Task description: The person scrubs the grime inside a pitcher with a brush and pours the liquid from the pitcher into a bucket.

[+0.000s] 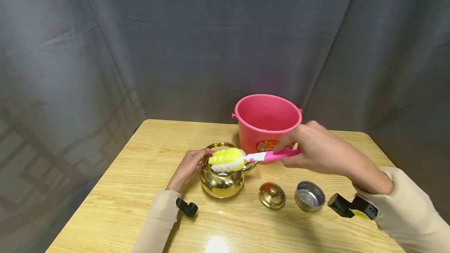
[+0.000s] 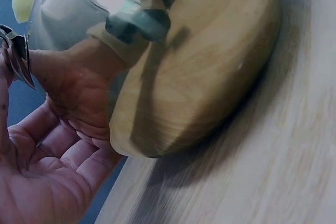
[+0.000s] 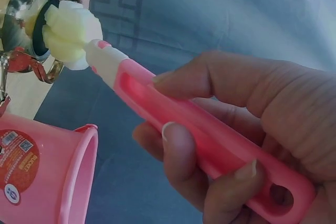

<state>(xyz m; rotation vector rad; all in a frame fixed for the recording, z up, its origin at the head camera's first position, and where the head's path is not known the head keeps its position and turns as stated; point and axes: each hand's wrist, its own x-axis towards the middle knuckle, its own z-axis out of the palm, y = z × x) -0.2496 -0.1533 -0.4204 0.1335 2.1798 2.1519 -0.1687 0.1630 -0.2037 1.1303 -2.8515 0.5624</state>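
Head view: on a pale wooden table [image 1: 135,182], a pink bucket [image 1: 251,138] stands behind a golden teapot [image 1: 223,187], upright and lidless, the left grip [image 1: 190,165] at its side, whether pinching or merely touching I cannot tell. The right grip [image 1: 313,148] pinches a pink-handled brush [image 1: 255,157], its sponge head [image 1: 226,159] at the pot's mouth; nearby lie a metal strainer [image 1: 310,196] and gold lid [image 1: 272,195]. Steadying the pot and lining the brush up with its opening should help.
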